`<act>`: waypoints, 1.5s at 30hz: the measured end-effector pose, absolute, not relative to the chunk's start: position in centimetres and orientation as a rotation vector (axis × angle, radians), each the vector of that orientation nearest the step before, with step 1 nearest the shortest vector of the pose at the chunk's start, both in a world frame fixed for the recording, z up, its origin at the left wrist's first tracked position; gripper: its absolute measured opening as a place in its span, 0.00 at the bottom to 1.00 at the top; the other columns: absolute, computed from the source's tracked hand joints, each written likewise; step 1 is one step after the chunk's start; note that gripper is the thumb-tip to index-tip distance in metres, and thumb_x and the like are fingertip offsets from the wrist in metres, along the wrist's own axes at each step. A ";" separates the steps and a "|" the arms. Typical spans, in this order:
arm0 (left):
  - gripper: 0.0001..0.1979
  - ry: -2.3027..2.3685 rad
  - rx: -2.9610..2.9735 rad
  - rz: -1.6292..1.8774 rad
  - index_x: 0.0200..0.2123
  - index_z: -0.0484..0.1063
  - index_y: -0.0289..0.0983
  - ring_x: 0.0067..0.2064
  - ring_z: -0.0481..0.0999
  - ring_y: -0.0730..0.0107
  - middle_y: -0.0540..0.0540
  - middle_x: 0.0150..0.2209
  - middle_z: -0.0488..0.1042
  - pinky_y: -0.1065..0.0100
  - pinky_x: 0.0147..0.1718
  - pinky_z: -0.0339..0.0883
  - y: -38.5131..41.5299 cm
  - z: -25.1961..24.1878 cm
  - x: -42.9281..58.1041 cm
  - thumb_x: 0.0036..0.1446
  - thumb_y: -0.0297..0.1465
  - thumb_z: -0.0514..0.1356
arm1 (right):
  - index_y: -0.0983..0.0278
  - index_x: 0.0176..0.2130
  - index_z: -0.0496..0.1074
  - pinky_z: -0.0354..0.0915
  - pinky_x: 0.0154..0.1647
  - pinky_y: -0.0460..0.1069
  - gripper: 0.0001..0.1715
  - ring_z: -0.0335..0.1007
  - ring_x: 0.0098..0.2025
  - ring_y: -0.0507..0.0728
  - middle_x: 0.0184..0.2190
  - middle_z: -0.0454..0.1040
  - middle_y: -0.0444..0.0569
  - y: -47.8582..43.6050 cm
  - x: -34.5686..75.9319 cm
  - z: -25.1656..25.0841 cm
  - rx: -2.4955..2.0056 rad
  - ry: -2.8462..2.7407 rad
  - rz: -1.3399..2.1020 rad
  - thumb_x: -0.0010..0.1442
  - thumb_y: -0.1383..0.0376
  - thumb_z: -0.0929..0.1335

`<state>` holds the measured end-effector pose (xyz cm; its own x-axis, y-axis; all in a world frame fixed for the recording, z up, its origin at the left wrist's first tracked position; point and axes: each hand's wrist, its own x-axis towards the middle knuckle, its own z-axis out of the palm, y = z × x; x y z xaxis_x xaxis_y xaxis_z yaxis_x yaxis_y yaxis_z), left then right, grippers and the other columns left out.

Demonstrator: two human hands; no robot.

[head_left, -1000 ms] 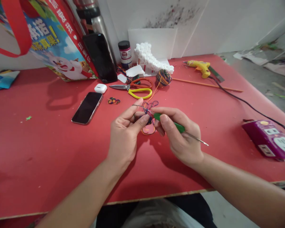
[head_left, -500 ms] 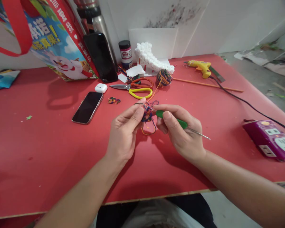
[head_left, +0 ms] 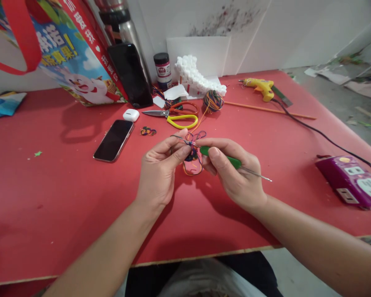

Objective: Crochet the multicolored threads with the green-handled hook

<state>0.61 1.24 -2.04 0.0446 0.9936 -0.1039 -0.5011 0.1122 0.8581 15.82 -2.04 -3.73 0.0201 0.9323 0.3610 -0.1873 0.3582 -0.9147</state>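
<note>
Between thumb and fingers, my left hand (head_left: 162,167) pinches a small multicoloured crochet piece (head_left: 191,155), dark blue with orange. My right hand (head_left: 239,173) is closed around the green handle of a crochet hook (head_left: 231,161). One metal end of the hook sticks out behind the hand; the other end meets the yarn at the top of the piece. Loops of yarn hang below and rise above the work. A strand runs back to the multicoloured yarn ball (head_left: 213,101). Scissors (head_left: 181,115) with one red and one yellow handle lie beyond my hands.
Left of my hands lie a phone (head_left: 113,140), a white earbud case (head_left: 131,115) and a small crocheted bit (head_left: 148,131). Behind stand a gift bag (head_left: 89,70), another phone (head_left: 130,74) and a jar (head_left: 163,71). To the right are a yellow glue gun (head_left: 261,87) and a purple socket block (head_left: 352,181).
My right hand and the hook have shifted slightly left, closer to my left hand. The left fingertips have changed position a little on the crochet piece.
</note>
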 end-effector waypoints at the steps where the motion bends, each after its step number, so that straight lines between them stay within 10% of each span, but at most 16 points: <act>1: 0.19 0.847 0.734 1.327 0.37 0.90 0.40 0.31 0.77 0.80 0.55 0.25 0.80 0.76 0.41 0.74 1.2 -2.0 0.7 0.38 0.29 0.84 | 0.61 0.53 0.84 0.72 0.31 0.47 0.12 0.73 0.29 0.50 0.29 0.77 0.43 -2.0 15.8 -3.8 -0.794 -1.249 1.018 0.76 0.63 0.70; 31: 0.16 0.755 0.552 1.193 0.27 0.85 0.35 0.23 0.73 0.83 0.56 0.22 0.76 0.81 0.28 0.73 0.3 -1.4 1.3 0.35 0.27 0.85 | 0.61 0.55 0.80 0.73 0.40 0.50 0.12 0.74 0.34 0.51 0.40 0.81 0.47 -2.3 15.8 -4.6 -0.939 -1.497 0.649 0.76 0.66 0.68; 45: 0.23 0.797 0.715 1.157 0.40 0.90 0.38 0.32 0.75 0.81 0.53 0.27 0.79 0.81 0.37 0.73 1.0 -0.6 -0.5 0.36 0.26 0.85 | 0.60 0.57 0.82 0.75 0.44 0.53 0.14 0.78 0.37 0.55 0.39 0.82 0.49 -2.2 17.0 -4.2 -0.868 -1.560 0.692 0.76 0.61 0.70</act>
